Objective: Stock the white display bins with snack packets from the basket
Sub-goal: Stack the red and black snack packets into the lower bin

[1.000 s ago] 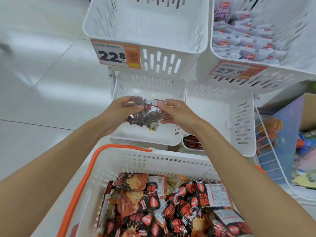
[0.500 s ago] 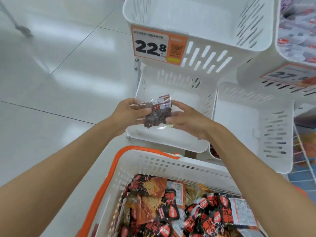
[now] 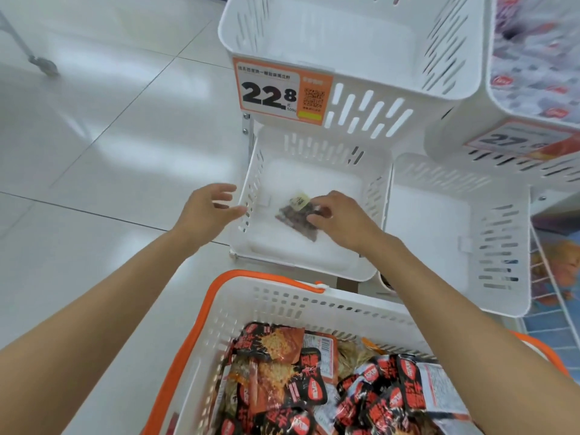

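Right hand was pinched on the clear snack packet just left of it, slanted diagonally; left hand spread, farther off.

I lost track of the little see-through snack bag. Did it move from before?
Yes. The clear packet went down into the lower bin, under the 22.8 price tag; the left hand let go, the right hand holds it.

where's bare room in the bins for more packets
Lower left bin: bare floor between its left wall and the clear packet the right hand pinches. Lower right bin and the 22.8 bin look bare. Top right bin is crowded.
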`<action>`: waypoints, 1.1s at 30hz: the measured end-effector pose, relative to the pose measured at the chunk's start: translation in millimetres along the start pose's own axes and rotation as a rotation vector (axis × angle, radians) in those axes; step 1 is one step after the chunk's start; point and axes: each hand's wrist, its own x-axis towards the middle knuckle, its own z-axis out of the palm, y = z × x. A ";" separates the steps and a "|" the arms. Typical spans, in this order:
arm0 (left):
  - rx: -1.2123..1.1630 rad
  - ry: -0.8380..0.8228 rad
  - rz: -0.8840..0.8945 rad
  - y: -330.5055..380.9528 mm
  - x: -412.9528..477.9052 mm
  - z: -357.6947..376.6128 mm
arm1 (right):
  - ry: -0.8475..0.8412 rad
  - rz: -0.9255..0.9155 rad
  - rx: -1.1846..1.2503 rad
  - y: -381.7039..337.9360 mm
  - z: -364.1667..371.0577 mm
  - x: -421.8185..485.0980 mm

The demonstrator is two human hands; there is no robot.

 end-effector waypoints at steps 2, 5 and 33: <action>-0.017 -0.047 -0.047 -13.3 -0.3 1.9 | -0.181 -0.024 -0.056 -9.0 17.5 12.3; -0.063 -0.068 -0.069 -25.5 2.5 5.6 | -0.516 0.109 0.120 -22.4 38.9 20.8; -0.089 -0.056 0.124 33.5 -99.3 30.3 | 0.311 0.142 0.467 -44.0 0.1 -129.7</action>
